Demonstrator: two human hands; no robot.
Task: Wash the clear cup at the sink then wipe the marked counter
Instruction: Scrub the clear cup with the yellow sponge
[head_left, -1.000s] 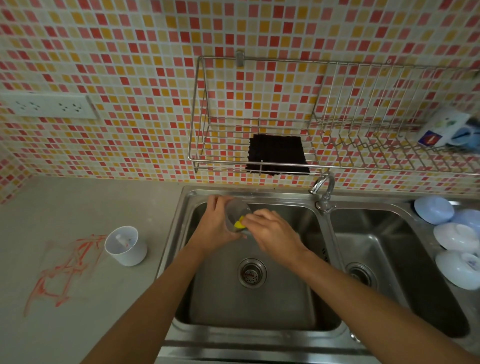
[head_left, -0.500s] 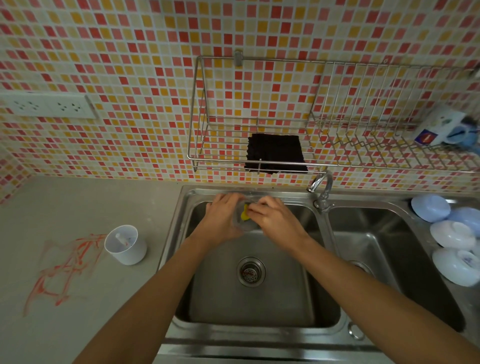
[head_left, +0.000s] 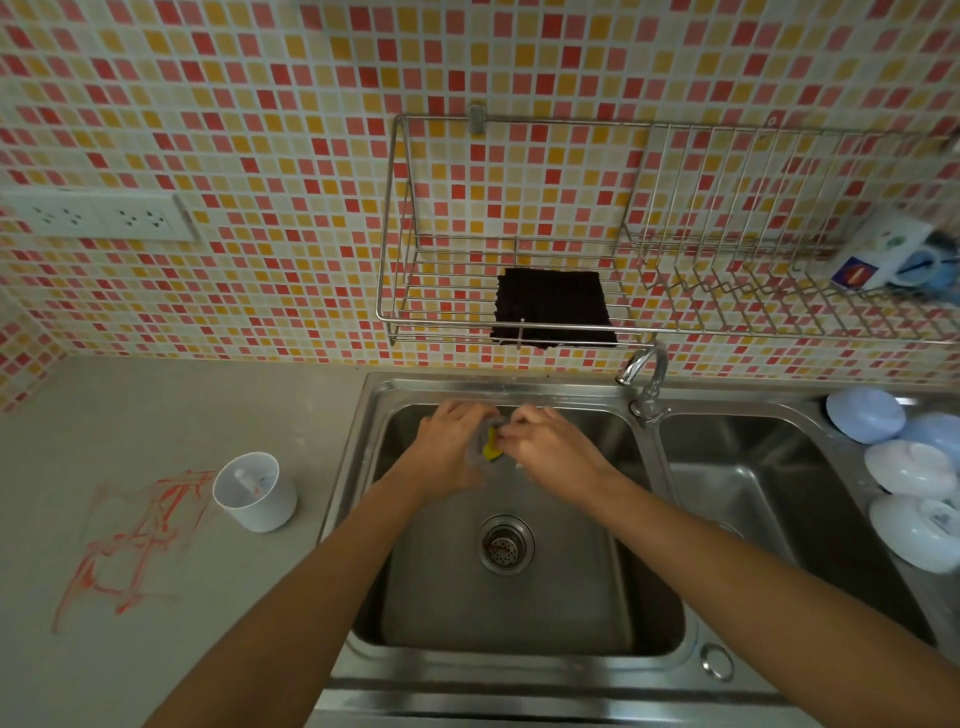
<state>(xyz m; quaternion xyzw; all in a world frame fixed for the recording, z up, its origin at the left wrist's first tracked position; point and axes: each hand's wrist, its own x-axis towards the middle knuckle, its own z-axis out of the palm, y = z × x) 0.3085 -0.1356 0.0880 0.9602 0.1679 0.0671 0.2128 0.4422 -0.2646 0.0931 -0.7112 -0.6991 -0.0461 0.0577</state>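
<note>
**Two hands scrub one clear cup over left basin**

Left to right, counted. One double wall socket (head_left: 98, 217) at 10 o'clock. One patch of red scribbles (head_left: 135, 540) on the grey counter (head_left: 171, 410) at 8 o'clock. One white cup (head_left: 254, 491) stands just right of the scribbles, one small item lying inside, too small to tell.

Sink (head_left: 363, 660): two basins, one drain strainer (head_left: 505, 544) seen in the left basin. Two hands meet over the left basin's far edge, at 12 o'clock from the strainer. Left hand (head_left: 452, 452) is curled around the clear cup (head_left: 480, 452), blurred. Right hand (head_left: 550, 449) has fingertips pinched on one yellow sponge (head_left: 492, 446) at the cup's mouth.

One wire rack (head_left: 649, 228) on the tiled wall at 1 o'clock, one dark cloth (head_left: 553, 306) on it, one printed mug (head_left: 883, 254) at its far right. One tap (head_left: 647, 379) between the basins. Four pale bowls (head_left: 909, 467) upside down at 3 o'clock.
</note>
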